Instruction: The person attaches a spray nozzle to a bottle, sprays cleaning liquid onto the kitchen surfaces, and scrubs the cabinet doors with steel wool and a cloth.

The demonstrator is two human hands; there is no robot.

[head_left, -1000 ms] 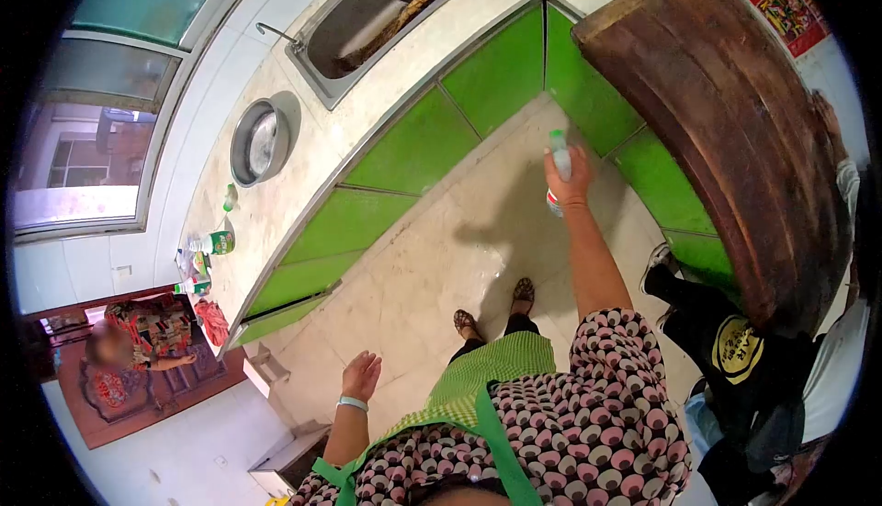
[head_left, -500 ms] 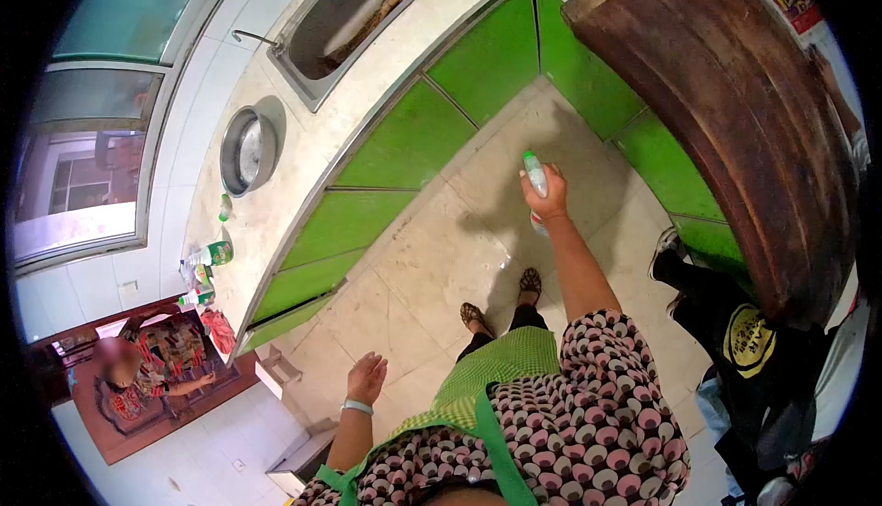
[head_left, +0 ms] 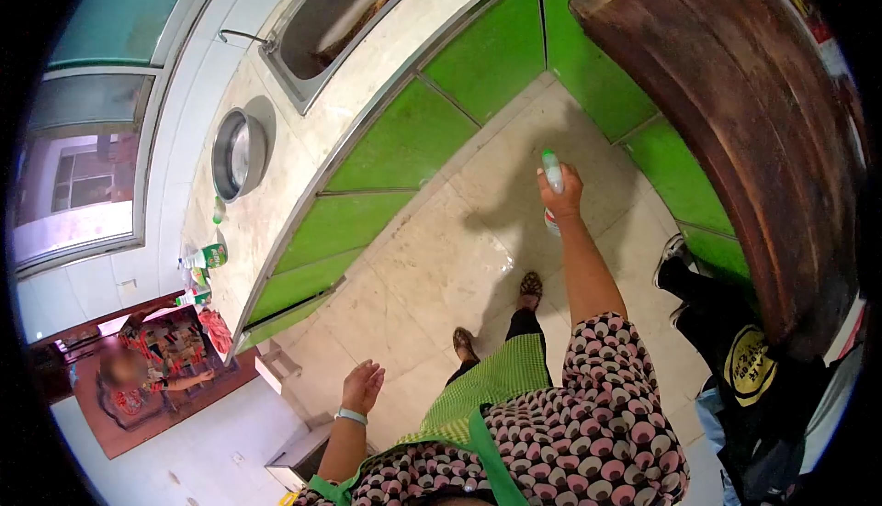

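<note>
My right hand (head_left: pixel 568 198), stretched out over the floor, is closed around a spray bottle (head_left: pixel 553 174) with a green and white top. Part of the bottle's body is hidden behind the hand, and its lower end shows below. The green cabinet doors (head_left: pixel 487 47) lie beyond it, apart from the bottle. On the other side my left hand (head_left: pixel 362 387) hangs in the air with loosely curled fingers and nothing in it. A pale band circles that wrist.
Along the counter (head_left: pixel 322 129) are a sink (head_left: pixel 303 93), a metal basin (head_left: pixel 239 155), several bottles (head_left: pixel 213 255) and a pink cloth (head_left: pixel 215 331). A big dark wooden board (head_left: pixel 726 120) stands at right, near a person in black (head_left: pixel 735 331). Another person (head_left: pixel 175 350) is at the far left.
My right hand has moved slightly to the right with the spray bottle. The left hand has shifted a little, and the whole view has moved slightly.
</note>
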